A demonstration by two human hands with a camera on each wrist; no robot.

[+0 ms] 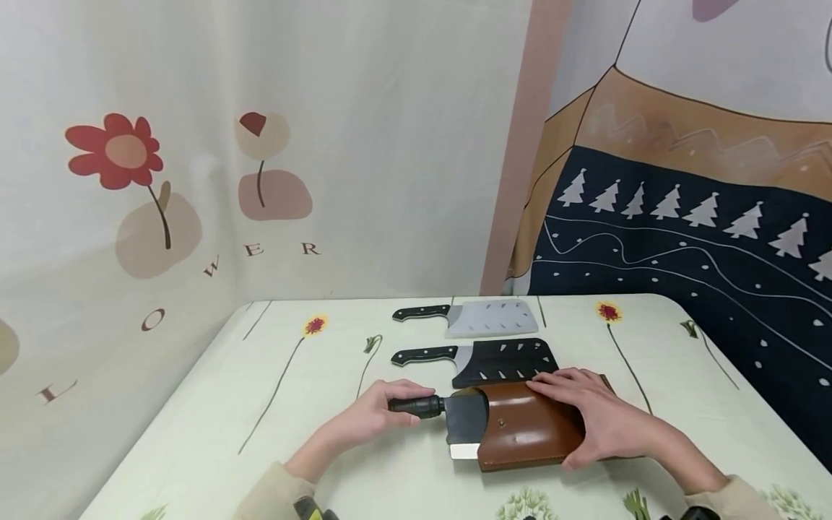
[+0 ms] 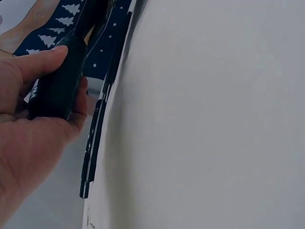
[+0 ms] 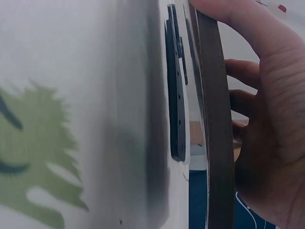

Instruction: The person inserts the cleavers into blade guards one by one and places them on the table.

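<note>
My left hand [image 1: 372,417] grips the black handle [image 1: 417,406] of a cleaver, fingers on top and thumb along the near side. The dark cleaver blade [image 1: 465,420], with a bright cutting edge, is partly inside a brown leather sheath [image 1: 529,426]; the rest of the blade is hidden by the leather. Spread across the sheath, my right hand [image 1: 601,413] holds it with the thumb at the near edge and the fingers at the far edge. In the left wrist view the fingers wrap the handle [image 2: 59,81]. The right wrist view shows the sheath's edge [image 3: 218,124] raised off the cloth beside the palm.
Just behind the sheath lies a cleaver in a black slotted cover [image 1: 510,361]. Farther back is another cleaver in a whitish cover [image 1: 497,318], its black handle also pointing left. A flower-printed cloth [image 1: 273,375] covers the table, with printed curtains behind.
</note>
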